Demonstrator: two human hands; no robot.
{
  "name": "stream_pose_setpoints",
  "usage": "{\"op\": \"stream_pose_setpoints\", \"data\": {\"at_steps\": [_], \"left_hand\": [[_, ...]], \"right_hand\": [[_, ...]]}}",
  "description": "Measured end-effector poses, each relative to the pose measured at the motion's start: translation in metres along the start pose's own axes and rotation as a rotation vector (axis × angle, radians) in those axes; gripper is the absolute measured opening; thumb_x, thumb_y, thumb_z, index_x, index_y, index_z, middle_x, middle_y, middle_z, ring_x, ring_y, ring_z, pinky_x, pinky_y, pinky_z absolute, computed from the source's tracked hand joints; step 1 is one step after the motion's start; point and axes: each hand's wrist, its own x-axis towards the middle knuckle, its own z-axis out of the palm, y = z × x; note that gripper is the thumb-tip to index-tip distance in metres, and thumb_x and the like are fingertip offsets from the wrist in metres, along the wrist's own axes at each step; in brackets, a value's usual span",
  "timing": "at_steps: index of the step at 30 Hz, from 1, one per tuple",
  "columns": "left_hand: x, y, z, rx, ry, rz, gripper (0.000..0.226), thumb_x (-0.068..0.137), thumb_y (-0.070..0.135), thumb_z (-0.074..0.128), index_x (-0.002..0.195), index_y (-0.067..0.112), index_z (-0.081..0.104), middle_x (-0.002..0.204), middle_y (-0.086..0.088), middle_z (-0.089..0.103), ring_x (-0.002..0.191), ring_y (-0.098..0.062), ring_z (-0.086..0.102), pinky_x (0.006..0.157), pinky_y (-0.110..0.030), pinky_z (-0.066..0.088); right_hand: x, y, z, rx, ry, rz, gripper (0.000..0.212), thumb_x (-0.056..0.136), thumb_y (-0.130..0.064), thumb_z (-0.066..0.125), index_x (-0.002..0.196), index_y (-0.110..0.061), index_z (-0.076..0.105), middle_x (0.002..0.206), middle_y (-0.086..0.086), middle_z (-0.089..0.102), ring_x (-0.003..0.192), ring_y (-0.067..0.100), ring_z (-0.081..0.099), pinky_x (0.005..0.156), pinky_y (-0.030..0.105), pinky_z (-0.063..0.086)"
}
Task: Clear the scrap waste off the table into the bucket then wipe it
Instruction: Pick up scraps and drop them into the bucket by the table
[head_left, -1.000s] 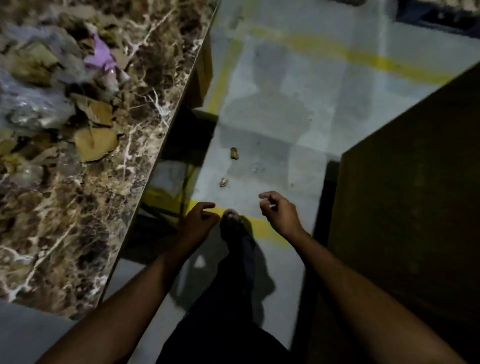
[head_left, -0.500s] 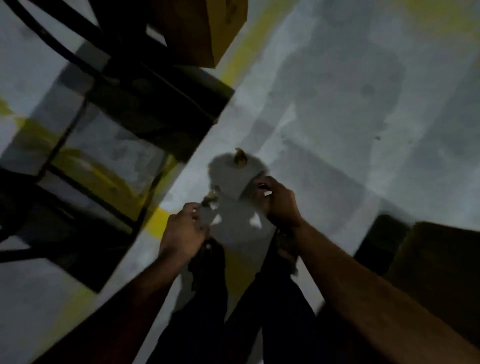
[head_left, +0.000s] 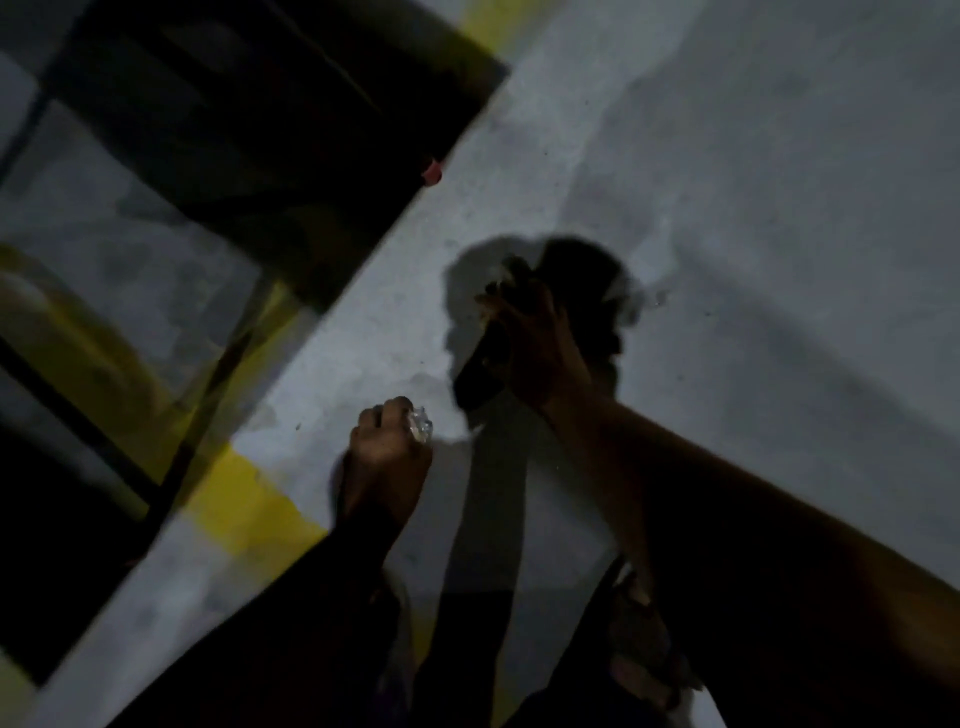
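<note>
I am bent low over the grey floor (head_left: 727, 156); the table top and the bucket are out of view. My left hand (head_left: 387, 452) is closed in a fist around a small shiny crumpled scrap (head_left: 422, 428) that pokes out by the thumb. Further out, my right hand (head_left: 540, 338) reaches down to the floor, its fingertips pinched on a small brown scrap (head_left: 511, 269). Deep shadow under the right hand hides most of that scrap.
The table's dark metal frame (head_left: 218, 364) and the black space beneath it fill the left side. A yellow floor line (head_left: 244, 499) runs under the frame. A small red bit (head_left: 432, 171) lies at the shadow's edge. My foot (head_left: 644, 670) is at lower right.
The view dropped from the table top to the floor. Both hands went down to the two floor scraps; the left closed on the shiny one, the right reached the brown one.
</note>
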Motion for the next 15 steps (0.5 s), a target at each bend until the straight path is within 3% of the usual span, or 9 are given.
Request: {"op": "stream_pose_setpoints", "data": {"at_steps": [2,3,4,5,6,7,9,12,15], "left_hand": [[0.002,0.0,-0.003,-0.303,0.031,-0.103,0.02,0.09,0.032,0.062,0.11,0.026,0.059,0.095,-0.004,0.068,0.087,-0.032,0.067,0.075,-0.05,0.056],[0.002,0.006,-0.014,-0.48,0.002,-0.202,0.03,0.086,0.039,0.066,0.113,0.032,0.056,0.096,-0.001,0.072,0.086,-0.028,0.07,0.075,-0.051,0.058],[0.001,0.016,-0.029,-0.618,-0.015,-0.301,0.039,0.083,0.042,0.071,0.115,0.035,0.05,0.097,-0.002,0.074,0.08,-0.024,0.072,0.068,-0.049,0.059],[0.001,0.028,-0.045,-0.726,-0.016,-0.382,0.043,0.084,0.036,0.074,0.115,0.033,0.045,0.097,-0.006,0.074,0.071,-0.02,0.071,0.058,-0.043,0.057],[-0.001,0.042,-0.062,-0.851,-0.022,-0.442,0.043,0.089,0.024,0.074,0.115,0.024,0.04,0.098,-0.01,0.073,0.063,-0.015,0.069,0.049,-0.034,0.053],[-0.005,0.057,-0.08,-0.969,-0.024,-0.472,0.04,0.093,0.012,0.07,0.115,0.017,0.037,0.099,-0.012,0.07,0.06,-0.011,0.067,0.046,-0.026,0.049],[-0.017,0.093,-0.138,-1.135,-0.027,-0.479,0.032,0.095,0.001,0.064,0.115,0.011,0.042,0.102,-0.013,0.066,0.066,-0.008,0.069,0.054,-0.023,0.054],[-0.057,0.133,-0.24,-1.211,-0.069,-0.454,0.025,0.094,0.006,0.066,0.118,0.009,0.059,0.112,-0.006,0.068,0.086,-0.011,0.073,0.071,-0.032,0.061],[-0.112,0.171,-0.36,-1.286,-0.118,-0.438,0.032,0.094,0.013,0.066,0.126,0.016,0.065,0.114,0.0,0.071,0.096,-0.014,0.074,0.076,-0.036,0.061]], "right_hand": [[-0.003,0.006,-0.004,0.085,0.053,-0.104,0.026,0.098,-0.003,0.059,0.122,-0.01,0.064,0.138,-0.001,0.061,0.134,0.017,0.051,0.113,0.03,0.037],[-0.009,0.0,-0.013,0.254,0.088,-0.151,0.017,0.102,0.0,0.052,0.107,-0.011,0.065,0.117,-0.008,0.07,0.115,0.005,0.061,0.102,0.016,0.041],[-0.017,-0.009,-0.032,0.418,0.117,-0.071,0.01,0.101,-0.004,0.056,0.098,-0.007,0.066,0.1,-0.003,0.072,0.098,0.006,0.064,0.094,0.01,0.041],[-0.028,-0.024,-0.056,0.41,0.176,0.019,0.006,0.094,-0.006,0.068,0.097,-0.001,0.068,0.095,0.003,0.072,0.092,0.007,0.061,0.091,0.005,0.037],[-0.037,-0.038,-0.079,0.455,0.169,0.072,0.02,0.086,-0.006,0.077,0.102,0.003,0.069,0.096,0.003,0.07,0.093,0.004,0.058,0.088,0.001,0.034],[-0.049,-0.053,-0.096,0.658,0.113,0.12,0.028,0.083,-0.005,0.08,0.108,0.002,0.07,0.099,-0.005,0.068,0.092,-0.004,0.058,0.085,-0.001,0.036],[-0.072,-0.086,-0.15,0.918,0.104,0.203,0.032,0.085,-0.004,0.079,0.115,-0.006,0.068,0.103,-0.014,0.066,0.087,-0.011,0.062,0.078,0.005,0.044],[-0.113,-0.13,-0.236,1.062,0.06,0.204,0.047,0.087,-0.006,0.078,0.124,-0.024,0.055,0.109,-0.011,0.071,0.089,0.006,0.071,0.074,0.022,0.056],[-0.151,-0.176,-0.347,1.172,-0.033,0.203,0.054,0.086,0.002,0.076,0.119,-0.027,0.044,0.112,-0.014,0.072,0.085,0.016,0.07,0.071,0.032,0.058]]}}
